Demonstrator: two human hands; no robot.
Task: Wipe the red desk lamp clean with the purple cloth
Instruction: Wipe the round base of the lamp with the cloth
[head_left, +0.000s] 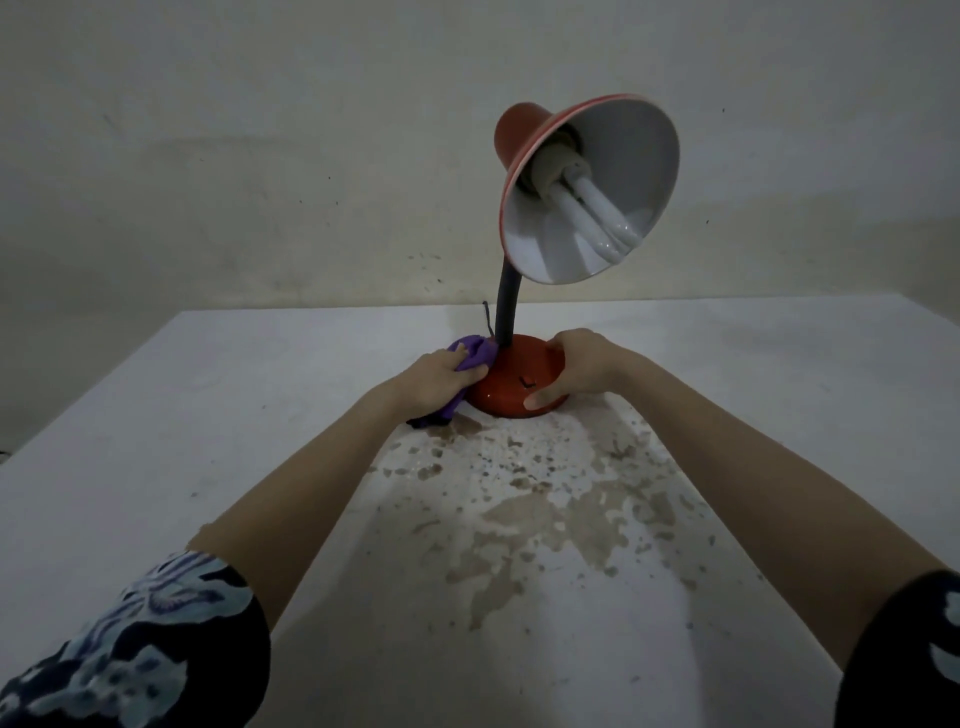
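Note:
The red desk lamp stands near the far middle of the white table. Its round red base (511, 382) carries a black flexible neck (505, 306), and the red shade (587, 192) with a white inside and a bulb tilts toward me. My left hand (436, 379) is closed on the purple cloth (475, 353), pressing it against the left side of the base beside the neck. A corner of the cloth hangs out below that hand. My right hand (571, 369) grips the right side of the base.
The white table (234, 467) has worn, flaking brown patches (535, 509) in front of the lamp. A stained pale wall (260, 156) rises right behind the table's far edge. A thin dark cord (487, 314) sticks up behind the base.

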